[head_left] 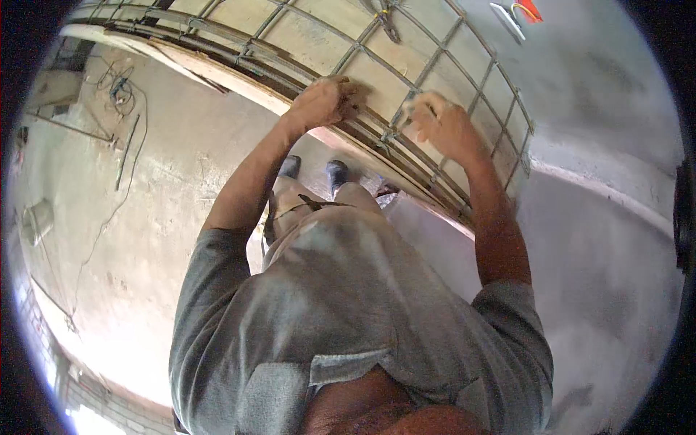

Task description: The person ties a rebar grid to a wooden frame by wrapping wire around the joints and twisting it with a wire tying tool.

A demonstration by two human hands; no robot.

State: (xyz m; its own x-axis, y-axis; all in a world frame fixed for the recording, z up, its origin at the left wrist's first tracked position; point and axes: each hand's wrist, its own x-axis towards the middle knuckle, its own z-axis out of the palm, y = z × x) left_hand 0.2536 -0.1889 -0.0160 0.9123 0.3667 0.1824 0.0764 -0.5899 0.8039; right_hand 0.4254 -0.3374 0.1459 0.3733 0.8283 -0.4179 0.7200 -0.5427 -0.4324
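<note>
A grid of steel rebar (pixel 406 78) lies over pale boards in front of me, with several long bars bunched along its near edge. My left hand (pixel 326 101) is closed at those edge bars, its fingertips curled inward. Whatever it may hold is hidden. Over the grid near a bar crossing is my right hand (pixel 442 127). Its fingers are bent and smeared by motion, so I cannot tell whether anything is between them. Farther out, a pair of pincers (pixel 389 26) with some yellow on it rests on the mesh.
A wooden board edge (pixel 174 58) runs along the near side of the rebar. My boots (pixel 337 174) stand below it. On the floor at left are a cable (pixel 138 156), a bar (pixel 127 152) and a bucket (pixel 38 221). A grey wall (pixel 602 94) rises at right.
</note>
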